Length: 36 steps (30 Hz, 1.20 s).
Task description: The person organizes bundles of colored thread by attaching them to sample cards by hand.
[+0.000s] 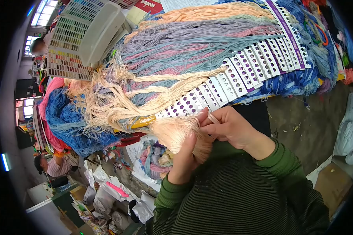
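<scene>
My left hand (185, 156) is closed around a bundle of pale peach thread (172, 131), which fans out over my thumb and hangs beside the table edge. Close against it, my right hand (239, 127) pinches a few strands of the same thread between thumb and fingers. Just beyond both hands lies a row of overlapping white cards punched with holes (223, 86). Long cream skeins (161, 88) stretch across the table to these cards, some knotted at a hole. Further up lie grey-purple, pink and teal threads (192, 43).
A white plastic tray (102, 33) stands on a colour chart (72, 43) at the far left. Blue yarn (72, 125) heaps at the table's left end. Below, a pile of mixed yarn (155, 158) lies on white sheeting. Two people (53, 166) are in the background.
</scene>
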{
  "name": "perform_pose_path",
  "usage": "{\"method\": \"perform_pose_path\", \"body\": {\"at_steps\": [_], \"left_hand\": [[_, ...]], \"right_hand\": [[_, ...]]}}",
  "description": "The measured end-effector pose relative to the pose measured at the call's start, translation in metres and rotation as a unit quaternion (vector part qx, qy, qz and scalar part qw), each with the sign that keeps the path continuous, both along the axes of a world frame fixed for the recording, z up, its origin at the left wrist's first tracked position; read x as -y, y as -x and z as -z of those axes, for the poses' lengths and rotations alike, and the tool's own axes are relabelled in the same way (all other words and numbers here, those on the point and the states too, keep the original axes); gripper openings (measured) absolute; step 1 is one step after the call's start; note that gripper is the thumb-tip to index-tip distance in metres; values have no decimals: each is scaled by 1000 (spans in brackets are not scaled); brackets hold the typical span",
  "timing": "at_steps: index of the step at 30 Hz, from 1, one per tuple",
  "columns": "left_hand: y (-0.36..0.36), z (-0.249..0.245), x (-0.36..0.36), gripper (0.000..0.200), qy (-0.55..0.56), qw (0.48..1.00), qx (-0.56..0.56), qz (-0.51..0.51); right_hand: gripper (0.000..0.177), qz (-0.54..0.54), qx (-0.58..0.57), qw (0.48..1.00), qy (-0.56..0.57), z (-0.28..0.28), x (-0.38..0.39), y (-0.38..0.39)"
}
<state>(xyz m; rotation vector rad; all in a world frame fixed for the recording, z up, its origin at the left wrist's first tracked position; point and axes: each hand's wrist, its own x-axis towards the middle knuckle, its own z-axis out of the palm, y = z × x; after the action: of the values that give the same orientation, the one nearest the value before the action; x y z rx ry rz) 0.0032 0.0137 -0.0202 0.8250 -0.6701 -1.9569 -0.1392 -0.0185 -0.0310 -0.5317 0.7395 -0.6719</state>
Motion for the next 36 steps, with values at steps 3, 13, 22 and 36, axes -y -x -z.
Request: {"method": "perform_pose_path", "body": {"at_steps": [3,13,22,36], "left_hand": [[3,-5,0,60,-15,1000,-11,-7],[2,-5,1,58,-56,997,-15,-51],[-2,-2,-3,56,-60,994,-77,-57],[3,-7,-5,64,-38,998,-37,-44]], "right_hand": [[8,7,16,1000,-11,1,0,-1],[5,23,128,991,-39,9,0,7],[6,26,147,987,-67,8,-3,17],[9,34,38,998,-30,-4,1,-5]]}}
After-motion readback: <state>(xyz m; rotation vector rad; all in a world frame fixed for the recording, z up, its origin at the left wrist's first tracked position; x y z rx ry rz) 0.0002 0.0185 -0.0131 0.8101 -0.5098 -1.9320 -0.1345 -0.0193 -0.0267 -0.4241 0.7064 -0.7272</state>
